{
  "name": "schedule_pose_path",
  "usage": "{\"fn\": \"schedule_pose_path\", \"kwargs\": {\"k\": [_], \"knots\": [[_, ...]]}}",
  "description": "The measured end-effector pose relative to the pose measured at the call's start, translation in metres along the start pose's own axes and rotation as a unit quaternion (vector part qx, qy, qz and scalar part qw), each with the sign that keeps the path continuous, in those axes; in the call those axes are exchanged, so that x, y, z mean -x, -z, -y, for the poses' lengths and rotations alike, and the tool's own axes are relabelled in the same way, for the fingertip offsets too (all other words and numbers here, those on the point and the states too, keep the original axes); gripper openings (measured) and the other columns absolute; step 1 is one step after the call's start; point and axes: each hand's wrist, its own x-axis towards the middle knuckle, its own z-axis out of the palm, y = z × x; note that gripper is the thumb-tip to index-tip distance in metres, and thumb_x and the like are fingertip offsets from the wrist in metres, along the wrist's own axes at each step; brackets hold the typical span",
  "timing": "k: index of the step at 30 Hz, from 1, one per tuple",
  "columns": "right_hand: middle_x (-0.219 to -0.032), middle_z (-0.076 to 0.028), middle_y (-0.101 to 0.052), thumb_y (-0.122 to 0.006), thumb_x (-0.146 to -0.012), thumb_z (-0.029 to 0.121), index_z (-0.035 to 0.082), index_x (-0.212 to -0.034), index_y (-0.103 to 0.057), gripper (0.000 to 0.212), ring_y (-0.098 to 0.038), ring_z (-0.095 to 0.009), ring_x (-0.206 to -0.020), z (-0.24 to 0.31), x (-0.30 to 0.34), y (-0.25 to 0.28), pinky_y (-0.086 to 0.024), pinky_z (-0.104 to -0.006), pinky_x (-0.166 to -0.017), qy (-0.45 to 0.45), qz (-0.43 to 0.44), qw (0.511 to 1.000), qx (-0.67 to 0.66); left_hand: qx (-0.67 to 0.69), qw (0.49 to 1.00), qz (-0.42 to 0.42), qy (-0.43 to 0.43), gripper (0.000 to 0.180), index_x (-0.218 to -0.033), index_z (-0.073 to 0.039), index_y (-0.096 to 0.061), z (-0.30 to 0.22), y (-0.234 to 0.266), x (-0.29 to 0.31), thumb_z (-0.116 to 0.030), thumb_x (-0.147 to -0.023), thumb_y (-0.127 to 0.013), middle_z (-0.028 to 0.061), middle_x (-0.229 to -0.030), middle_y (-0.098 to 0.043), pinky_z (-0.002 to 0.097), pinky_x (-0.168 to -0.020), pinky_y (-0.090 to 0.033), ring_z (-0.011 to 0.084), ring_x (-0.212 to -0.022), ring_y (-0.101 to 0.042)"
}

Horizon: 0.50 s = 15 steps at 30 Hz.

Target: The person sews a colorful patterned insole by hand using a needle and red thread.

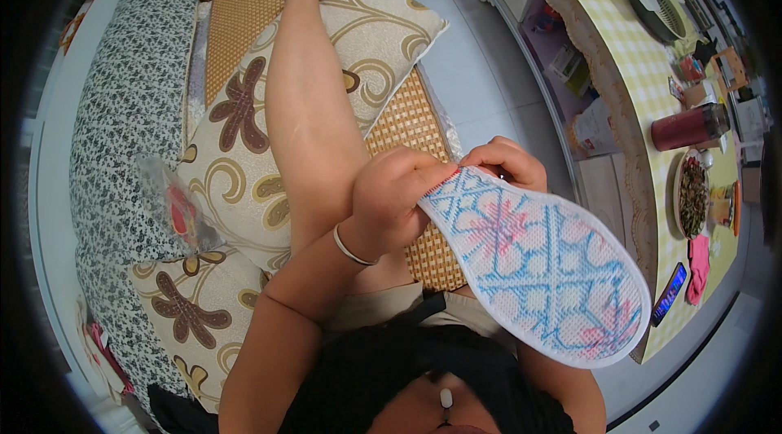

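A white mesh insole (554,271) with blue lattice lines and pink flower patches is held up in front of my lap. Its wide end hangs toward the lower right. My left hand (391,189) is closed on its narrow end, thumb and fingers pinching the edge. Short red stitches (444,182) run along that edge beside the fingertips. On the other side of the same end, my right hand (509,163) has its fingers bent and pinched at the tip, partly behind the insole. Whether a needle or thread is between the fingers is too small to make out.
My outstretched leg (314,100) rests on patterned cushions (236,181) over a woven mat (407,116). A clear plastic bag (175,210) with something red lies to the left. The checked-cloth table (607,18) at right holds a dark red bottle (688,127), a bowl (692,198) and a phone (669,295).
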Motion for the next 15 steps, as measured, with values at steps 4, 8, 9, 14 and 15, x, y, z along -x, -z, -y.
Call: {"fn": "schedule_pose_path", "kwargs": {"k": [4,8,9,14,15], "knots": [[-0.084,-0.002,-0.056,-0.058,-0.086,0.001,-0.001,-0.110,-0.053,0.024,-0.052,-0.006,-0.071,0.001,0.004,-0.007,-0.042,-0.0198,-0.064,-0.036,-0.027,0.998,0.038,0.088,0.972,0.002,0.220,0.023,-0.096,-0.003,-0.066,-0.010,0.004,0.003,-0.001,-0.074,-0.068,0.0066,-0.082,-0.065,0.0273,-0.063,-0.049,0.0173,-0.070,-0.062],[-0.075,-0.002,-0.057,-0.060,-0.081,-0.002,0.001,-0.098,-0.060,0.016,-0.053,-0.008,-0.066,0.001,0.004,-0.016,-0.043,-0.0216,-0.060,-0.020,-0.152,0.987,-0.038,0.371,0.813,-0.055,0.445,0.016,-0.095,0.004,-0.064,-0.006,0.001,0.003,-0.001,-0.080,-0.065,0.0072,-0.094,-0.067,0.0245,-0.070,-0.051,0.0104,-0.080,-0.063],[-0.073,-0.004,-0.058,-0.061,-0.080,-0.003,0.001,-0.095,-0.061,0.015,-0.054,-0.009,-0.065,0.002,0.003,-0.013,-0.043,-0.0223,-0.058,0.025,-0.147,0.988,0.043,0.402,0.789,-0.076,0.458,0.018,-0.097,0.005,-0.064,-0.010,0.003,-0.004,0.001,-0.080,-0.064,0.0086,-0.094,-0.067,0.0248,-0.073,-0.052,0.0116,-0.082,-0.063],[-0.072,-0.011,-0.060,-0.062,-0.078,-0.003,0.001,-0.091,-0.062,0.013,-0.057,-0.020,-0.060,0.013,0.005,-0.023,-0.045,-0.0284,-0.054,0.064,-0.130,0.974,0.171,0.407,0.793,-0.100,0.443,0.017,-0.097,0.004,-0.064,-0.007,0.000,0.003,0.000,-0.080,-0.064,0.0080,-0.092,-0.067,0.0248,-0.073,-0.052,0.0113,-0.080,-0.063],[-0.070,-0.011,-0.059,-0.063,-0.076,-0.003,0.002,-0.088,-0.061,0.012,-0.056,-0.023,-0.058,0.015,0.005,-0.026,-0.045,-0.0317,-0.053,0.051,-0.147,0.973,0.169,0.403,0.798,-0.093,0.439,0.017,-0.097,0.004,-0.064,-0.007,0.000,0.002,0.000,-0.080,-0.064,0.0079,-0.092,-0.067,0.0246,-0.073,-0.051,0.0111,-0.080,-0.063]]}}
